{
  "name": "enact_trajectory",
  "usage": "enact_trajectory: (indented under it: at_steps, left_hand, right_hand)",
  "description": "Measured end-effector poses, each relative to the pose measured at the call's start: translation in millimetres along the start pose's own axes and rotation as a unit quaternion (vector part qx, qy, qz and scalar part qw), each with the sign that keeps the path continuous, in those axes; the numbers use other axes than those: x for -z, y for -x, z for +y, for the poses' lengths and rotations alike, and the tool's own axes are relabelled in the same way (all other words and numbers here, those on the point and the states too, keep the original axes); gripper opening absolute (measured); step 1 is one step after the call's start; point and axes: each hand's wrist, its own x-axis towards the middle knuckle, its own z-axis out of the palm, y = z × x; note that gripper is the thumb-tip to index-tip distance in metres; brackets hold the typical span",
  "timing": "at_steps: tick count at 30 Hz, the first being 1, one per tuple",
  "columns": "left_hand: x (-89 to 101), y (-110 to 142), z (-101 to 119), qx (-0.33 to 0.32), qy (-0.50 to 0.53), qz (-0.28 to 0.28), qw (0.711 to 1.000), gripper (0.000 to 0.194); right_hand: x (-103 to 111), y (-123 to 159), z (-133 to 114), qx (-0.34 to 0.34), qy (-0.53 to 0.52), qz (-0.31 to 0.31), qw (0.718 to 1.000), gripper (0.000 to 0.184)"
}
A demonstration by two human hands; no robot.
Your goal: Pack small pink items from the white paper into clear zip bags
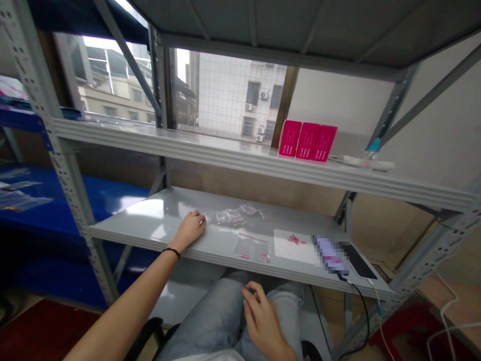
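Observation:
My left hand (191,228) rests on the grey metal shelf (158,220), fingers curled loosely over a small clear bag at its fingertips. More small clear zip bags (235,216) lie just right of it, and two flat ones (252,247) sit near the shelf's front edge. A white sheet (291,250) carries several tiny pink pieces (293,239). My right hand (261,318) lies on my lap, on the jeans below the shelf, fingers relaxed and apart, holding nothing.
A phone (330,254) with a cable and a dark slab (358,261) lie at the shelf's right end. Three pink boxes (307,141) and a bottle stand on the upper shelf (240,158). Blue shelving (45,200) is to the left, a red stool (406,326) lower right.

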Motion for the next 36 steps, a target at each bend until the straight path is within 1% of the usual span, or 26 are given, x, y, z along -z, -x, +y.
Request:
enact_trajectory:
  at_steps: [1,3,4,6,8,10,12,15,17,19,22,26,29,31,34,36]
  left_hand:
    - [2.6,10.3,8.2,0.002,0.002,0.014,1.0,0.029]
    - [6.3,42.7,29.6,-0.013,0.025,0.032,0.999,0.033]
    - [7.0,64.1,42.0,-0.043,0.065,0.028,0.997,0.032]
    - [5.9,112.4,66.8,-0.124,0.15,-0.023,0.981,0.028]
    - [1.7,157.8,86.6,-0.177,0.199,-0.087,0.96,0.029]
    - [-4.7,190.4,97.6,-0.178,0.231,-0.121,0.949,0.031]
    - [-12.5,206.6,100.1,-0.147,0.261,-0.129,0.945,0.03]
    - [-24.3,210.1,95.7,-0.084,0.294,-0.107,0.946,0.03]
    - [-30.5,208.3,93.3,-0.061,0.306,-0.092,0.946,0.03]
    - [-34.1,207.8,93.4,-0.056,0.316,-0.086,0.943,0.029]
    - [-34.6,209.2,96.4,-0.052,0.328,-0.091,0.939,0.028]
    - [-31.0,208.8,97.4,-0.05,0.336,-0.121,0.933,0.031]
    - [-28.3,204.9,90.8,-0.072,0.34,-0.156,0.925,0.037]
    - [-27.1,201.2,83.1,-0.101,0.344,-0.181,0.916,0.049]
    - [-26.2,196.3,71.5,-0.153,0.361,-0.23,0.891,0.065]
    - [-25.4,194.3,67.0,-0.175,0.375,-0.261,0.872,0.068]
  right_hand:
    - [1.7,0.2,-1.6,0.002,-0.006,0.002,1.0,0.04]
    - [7.4,0.3,-7.2,0.011,-0.016,0.008,1.0,0.04]
    - [11.0,0.4,-11.0,0.021,-0.017,0.011,1.0,0.042]
    - [17.8,1.0,-19.8,0.052,-0.01,0.007,0.999,0.047]
    - [21.8,1.8,-28.7,0.088,0.002,-0.011,0.996,0.052]
    - [21.7,2.2,-35.6,0.109,0.009,-0.031,0.994,0.052]
    - [18.0,1.9,-39.2,0.106,0.017,-0.049,0.993,0.049]
    - [10.4,0.3,-39.5,0.087,0.038,-0.079,0.992,0.048]
    - [6.1,-1.0,-38.6,0.078,0.059,-0.111,0.989,0.05]
    - [3.1,-2.3,-38.6,0.07,0.078,-0.14,0.985,0.052]
    - [2.1,-3.9,-40.8,0.063,0.095,-0.156,0.981,0.055]
    - [8.5,-5.9,-43.3,0.061,0.102,-0.175,0.977,0.055]
    - [17.1,-6.9,-41.2,0.059,0.096,-0.185,0.976,0.05]
    - [22.5,-6.9,-37.9,0.065,0.076,-0.193,0.976,0.049]
    - [27.3,-6.6,-32.5,0.084,0.027,-0.216,0.972,0.044]
    - [27.9,-6.5,-29.7,0.091,0.005,-0.233,0.968,0.039]
